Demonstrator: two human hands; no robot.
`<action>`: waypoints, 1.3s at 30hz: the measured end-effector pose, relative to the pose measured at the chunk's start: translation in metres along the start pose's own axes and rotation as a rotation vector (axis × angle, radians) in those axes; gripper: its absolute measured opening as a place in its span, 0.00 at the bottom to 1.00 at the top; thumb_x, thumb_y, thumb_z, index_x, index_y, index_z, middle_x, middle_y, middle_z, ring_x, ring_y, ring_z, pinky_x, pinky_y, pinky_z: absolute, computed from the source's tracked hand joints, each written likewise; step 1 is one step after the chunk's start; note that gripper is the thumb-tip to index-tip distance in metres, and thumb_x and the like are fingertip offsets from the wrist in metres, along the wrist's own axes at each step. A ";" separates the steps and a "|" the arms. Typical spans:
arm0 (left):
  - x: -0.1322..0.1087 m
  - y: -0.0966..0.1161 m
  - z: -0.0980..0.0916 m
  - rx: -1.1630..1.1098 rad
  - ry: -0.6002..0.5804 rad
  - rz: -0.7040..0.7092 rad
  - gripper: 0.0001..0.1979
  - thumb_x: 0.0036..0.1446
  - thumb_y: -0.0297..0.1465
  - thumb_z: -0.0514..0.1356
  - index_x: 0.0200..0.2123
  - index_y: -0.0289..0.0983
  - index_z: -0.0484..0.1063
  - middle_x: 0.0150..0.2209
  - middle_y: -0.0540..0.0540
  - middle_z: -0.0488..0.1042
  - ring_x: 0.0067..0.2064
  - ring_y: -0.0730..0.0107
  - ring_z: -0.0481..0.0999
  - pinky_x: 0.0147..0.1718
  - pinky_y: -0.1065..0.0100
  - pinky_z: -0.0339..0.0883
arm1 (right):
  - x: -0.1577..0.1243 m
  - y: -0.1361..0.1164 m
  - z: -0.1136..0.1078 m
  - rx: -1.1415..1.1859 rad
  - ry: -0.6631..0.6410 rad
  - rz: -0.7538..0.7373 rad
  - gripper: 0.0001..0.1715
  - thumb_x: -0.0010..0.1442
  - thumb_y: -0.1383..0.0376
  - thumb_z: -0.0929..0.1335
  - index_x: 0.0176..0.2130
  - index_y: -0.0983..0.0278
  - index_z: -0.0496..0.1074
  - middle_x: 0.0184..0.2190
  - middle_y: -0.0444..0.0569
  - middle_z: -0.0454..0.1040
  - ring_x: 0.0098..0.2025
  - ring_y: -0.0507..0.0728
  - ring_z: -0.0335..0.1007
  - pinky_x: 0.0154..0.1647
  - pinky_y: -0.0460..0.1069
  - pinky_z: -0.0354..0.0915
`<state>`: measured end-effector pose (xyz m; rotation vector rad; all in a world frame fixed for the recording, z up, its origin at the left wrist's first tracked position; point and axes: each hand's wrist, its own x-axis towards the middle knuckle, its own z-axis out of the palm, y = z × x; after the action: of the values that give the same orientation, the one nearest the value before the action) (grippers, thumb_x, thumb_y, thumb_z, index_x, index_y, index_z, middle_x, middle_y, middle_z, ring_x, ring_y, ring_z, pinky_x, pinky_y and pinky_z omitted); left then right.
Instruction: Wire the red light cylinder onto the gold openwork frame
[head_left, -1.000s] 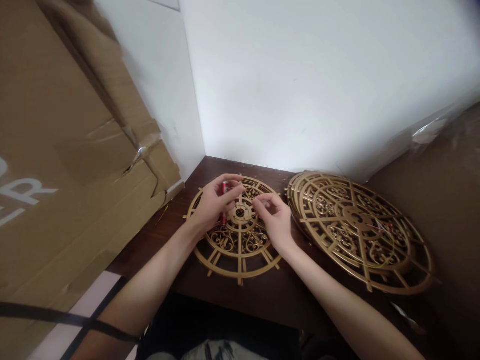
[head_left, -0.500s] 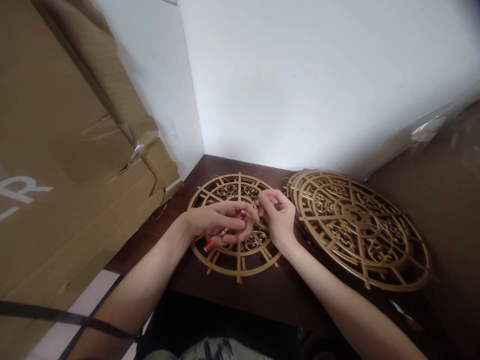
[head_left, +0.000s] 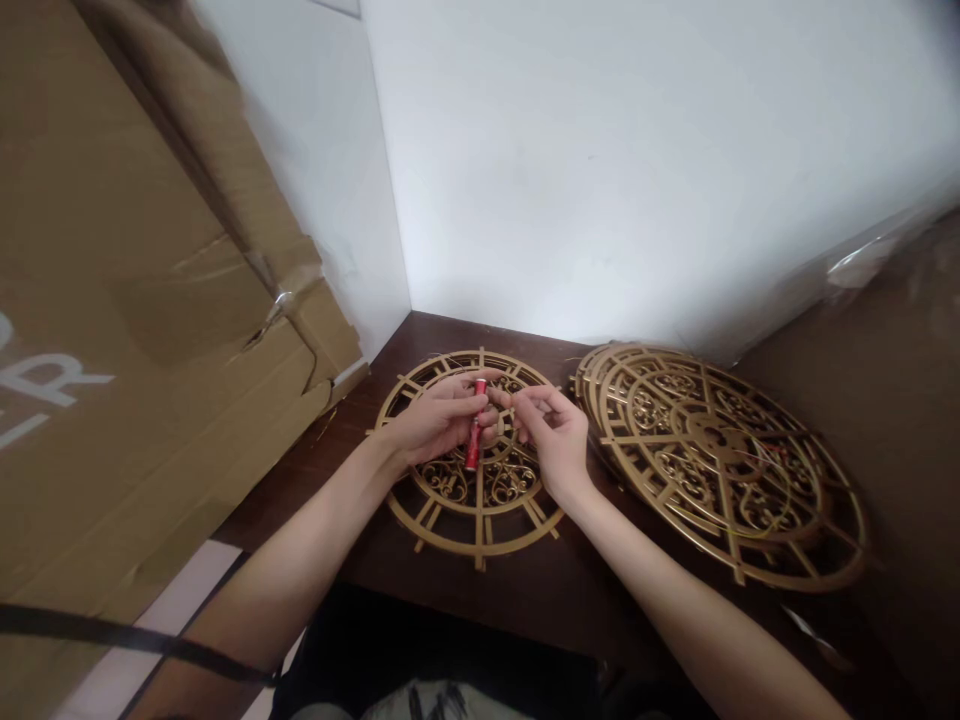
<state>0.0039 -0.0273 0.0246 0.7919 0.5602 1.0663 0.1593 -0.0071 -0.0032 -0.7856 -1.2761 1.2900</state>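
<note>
A slim red cylinder with a silvery end (head_left: pixel 474 445), perhaps a lighter, stands nearly upright in my left hand (head_left: pixel 439 418), gripped by thumb and fingers. Beside it, the fingertips of my right hand (head_left: pixel 559 440) are pinched together close to the left fingers. What they pinch is too small to make out. Both hands are over a round gold openwork frame (head_left: pixel 480 548) with scroll ornaments and spokes, which lies flat on the dark brown table (head_left: pixel 442 325). The hands hide part of its middle and its right side.
More gold round frames (head_left: pixel 660 490) lie stacked to the right, with thin yellow, red and white wires (head_left: pixel 780 485) on top. Large cardboard boxes stand left (head_left: pixel 187 380) and right (head_left: pixel 892 400). A white wall (head_left: pixel 600 180) rises behind the table.
My left hand has turned, bringing the red cylinder from a slant to nearly upright. The left fingers have come up nearer the right fingertips. My right hand has barely moved and stays pinched.
</note>
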 end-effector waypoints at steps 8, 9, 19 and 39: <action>0.002 -0.005 -0.004 0.239 0.109 0.128 0.14 0.55 0.29 0.61 0.44 0.35 0.61 0.32 0.49 0.68 0.23 0.84 0.61 0.17 0.78 0.58 | 0.001 0.000 0.001 -0.003 -0.024 0.025 0.11 0.53 0.59 0.71 0.30 0.64 0.70 0.19 0.39 0.67 0.19 0.46 0.58 0.18 0.41 0.56; 0.002 -0.005 -0.003 0.258 0.116 0.132 0.15 0.53 0.29 0.62 0.43 0.35 0.62 0.32 0.50 0.67 0.22 0.85 0.60 0.16 0.80 0.54 | 0.001 0.000 0.001 -0.012 -0.024 0.031 0.11 0.52 0.59 0.71 0.30 0.64 0.70 0.18 0.39 0.66 0.18 0.46 0.58 0.18 0.41 0.56; 0.005 -0.011 -0.001 0.298 0.191 0.200 0.16 0.48 0.28 0.65 0.40 0.37 0.65 0.33 0.52 0.66 0.18 0.91 0.53 0.13 0.82 0.44 | 0.001 0.003 0.001 -0.114 -0.067 0.023 0.12 0.53 0.58 0.70 0.31 0.65 0.71 0.18 0.39 0.64 0.19 0.46 0.57 0.19 0.42 0.56; 0.003 -0.013 0.009 0.460 0.170 0.167 0.13 0.56 0.37 0.59 0.38 0.35 0.62 0.21 0.57 0.60 0.16 0.86 0.55 0.11 0.81 0.49 | 0.004 0.007 0.000 -0.044 -0.005 0.070 0.12 0.52 0.58 0.71 0.31 0.65 0.72 0.19 0.40 0.67 0.18 0.46 0.55 0.18 0.42 0.54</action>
<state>0.0192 -0.0302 0.0196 1.1713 0.9157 1.1825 0.1571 -0.0023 -0.0089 -0.8650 -1.2951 1.3242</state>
